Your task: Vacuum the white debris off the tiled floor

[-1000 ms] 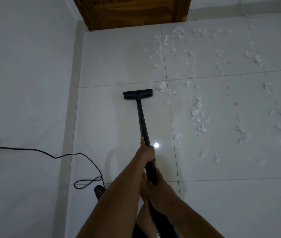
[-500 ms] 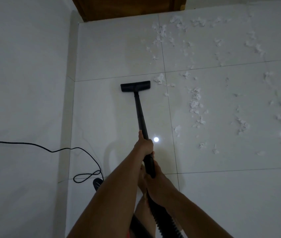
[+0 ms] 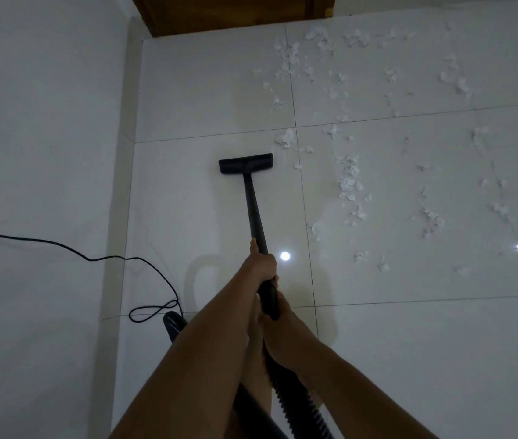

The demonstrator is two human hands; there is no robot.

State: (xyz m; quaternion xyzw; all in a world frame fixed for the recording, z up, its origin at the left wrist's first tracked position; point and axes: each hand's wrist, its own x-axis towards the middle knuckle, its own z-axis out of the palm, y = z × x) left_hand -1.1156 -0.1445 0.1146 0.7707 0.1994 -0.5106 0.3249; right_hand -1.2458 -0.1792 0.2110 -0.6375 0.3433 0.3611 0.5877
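White debris (image 3: 349, 182) right of vacuum head (image 3: 246, 163), left hand (image 3: 260, 264) and right hand (image 3: 279, 331) fingers curled round wand (image 3: 255, 210); cord (image 3: 105, 258) looped left

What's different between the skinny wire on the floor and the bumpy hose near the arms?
The power cord is thin and smooth; the vacuum hose is thick and ribbed. The power cord trails loose with a loop in it; the vacuum hose runs up to the right hand. Both are black.

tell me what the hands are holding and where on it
The black vacuum wand: the left hand grips its tube, the right hand grips the handle end nearer the ribbed hose.
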